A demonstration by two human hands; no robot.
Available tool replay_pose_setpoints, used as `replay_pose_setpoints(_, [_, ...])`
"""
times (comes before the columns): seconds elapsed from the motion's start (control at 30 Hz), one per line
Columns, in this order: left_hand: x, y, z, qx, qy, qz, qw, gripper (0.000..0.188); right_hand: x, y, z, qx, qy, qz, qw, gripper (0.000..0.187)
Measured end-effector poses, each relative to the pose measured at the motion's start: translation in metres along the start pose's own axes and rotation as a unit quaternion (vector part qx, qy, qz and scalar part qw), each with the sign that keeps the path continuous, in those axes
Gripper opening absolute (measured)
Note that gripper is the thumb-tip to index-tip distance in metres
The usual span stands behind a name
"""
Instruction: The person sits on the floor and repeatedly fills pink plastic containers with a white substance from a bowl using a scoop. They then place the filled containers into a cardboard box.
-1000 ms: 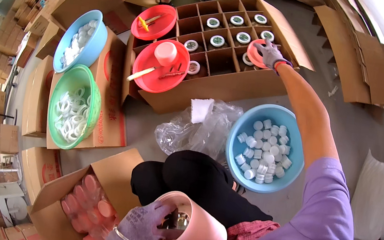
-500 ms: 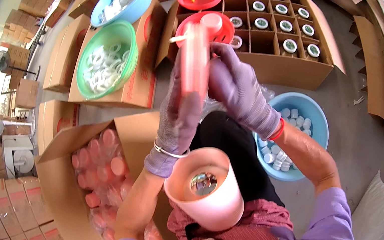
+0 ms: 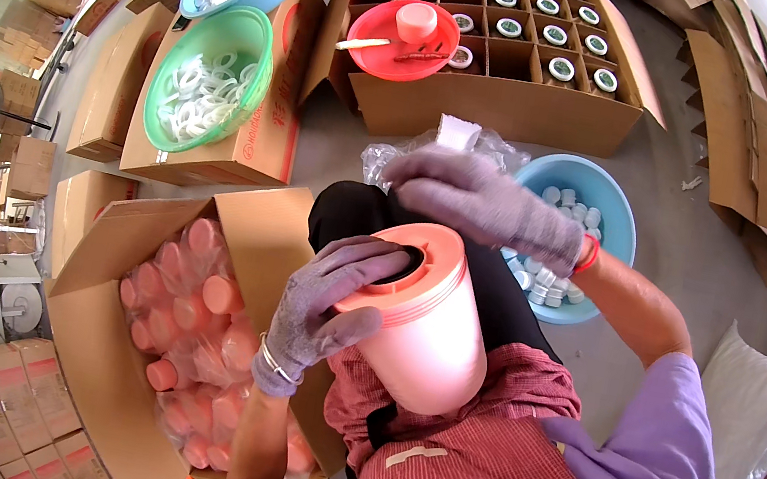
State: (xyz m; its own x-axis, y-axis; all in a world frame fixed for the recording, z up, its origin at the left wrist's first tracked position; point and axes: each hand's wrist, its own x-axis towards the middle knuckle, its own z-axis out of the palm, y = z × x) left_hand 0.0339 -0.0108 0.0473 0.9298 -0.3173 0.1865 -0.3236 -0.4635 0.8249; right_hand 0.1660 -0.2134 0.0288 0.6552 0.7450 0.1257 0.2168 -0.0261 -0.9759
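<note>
Resting a gloved left hand on the lid of a pink jar

The jar stands in the person's lap, tilted slightly, against a red checked apron. Its lid is coral, with a dark hole in the middle. The left hand's fingers bend over that hole, the thumb apart at the near rim; whether they grip cannot be told. Just above, clear of the lid, the gloved right hand is blurred, fingers stretched out, the palm hidden.

Left of the lap, an open box holds pink containers wrapped in clear plastic. To the right, a blue basin on the floor holds small white pieces. Clear plastic lies on the floor ahead.

Farther off stands a divided carton, several cells filled with white-rimmed, green-topped jars. Two red dishes sit at its left end, the nearer bearing a pink cup. Farther left, a green basin holds white rings.
</note>
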Motion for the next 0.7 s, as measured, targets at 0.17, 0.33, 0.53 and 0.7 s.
replay_pose_setpoints(0.17, [-0.012, 0.008, 0.016, 0.033, -0.022, -0.033, 0.999, 0.054, -0.011, 0.022, 0.027, -0.284, -0.163, -0.257, 0.909, 0.028])
replay_pose_setpoints(0.33, [-0.016, 0.029, 0.033, 0.032, 0.018, -0.055, 0.998, 0.057, -0.017, 0.03, 0.019, -0.137, -0.207, -0.2, 0.948, 0.048])
replay_pose_setpoints(0.53, [-0.04, -0.011, 0.098, -0.329, 0.295, -0.265, 0.857, 0.044, -0.082, -0.029, -0.031, -0.232, -0.194, 0.009, 0.953, 0.066])
replay_pose_setpoints(0.7, [-0.073, -0.034, 0.135, -0.374, 0.058, -0.304, 0.874, 0.029, -0.105, -0.079, -0.069, -0.191, -0.244, 0.576, 0.756, 0.053])
